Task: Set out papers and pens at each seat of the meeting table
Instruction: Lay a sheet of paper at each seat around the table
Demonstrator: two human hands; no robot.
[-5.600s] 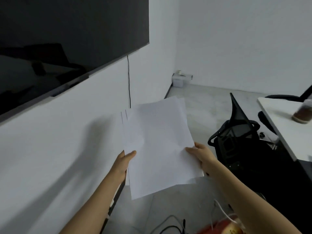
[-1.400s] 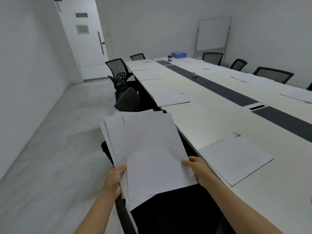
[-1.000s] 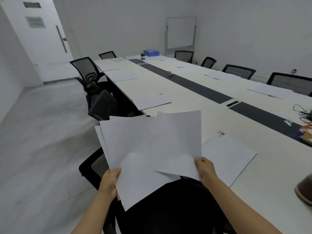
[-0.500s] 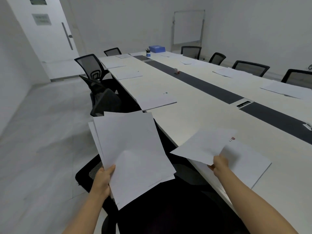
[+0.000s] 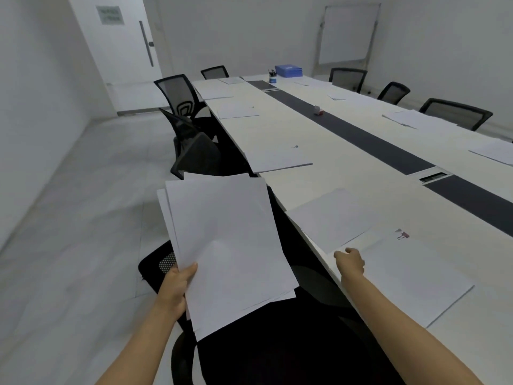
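My left hand [image 5: 177, 287] grips the lower left corner of a fanned stack of white papers [image 5: 227, 245], held over a black chair beside the long white meeting table [image 5: 319, 151]. My right hand [image 5: 350, 261] is at the table's near edge, fingers curled on the near corner of a single sheet [image 5: 330, 218]. That sheet lies flat on the table and overlaps a clipped paper set [image 5: 410, 276] at this seat. Further paper sets lie at other seats, such as one [image 5: 277, 159] ahead. A cup of pens [image 5: 272, 78] stands at the far end.
Black mesh chairs line both sides, the closest [image 5: 194, 151] ahead on the left and one [image 5: 166, 265] under the stack. A dark strip [image 5: 369, 140] runs along the table's middle with a small red and white object [image 5: 318, 110]. A blue box [image 5: 288, 70] and whiteboard [image 5: 347, 31] stand far off.
My right hand took one sheet off the stack, carried it right and laid it flat on the table. My left hand still holds the stack.
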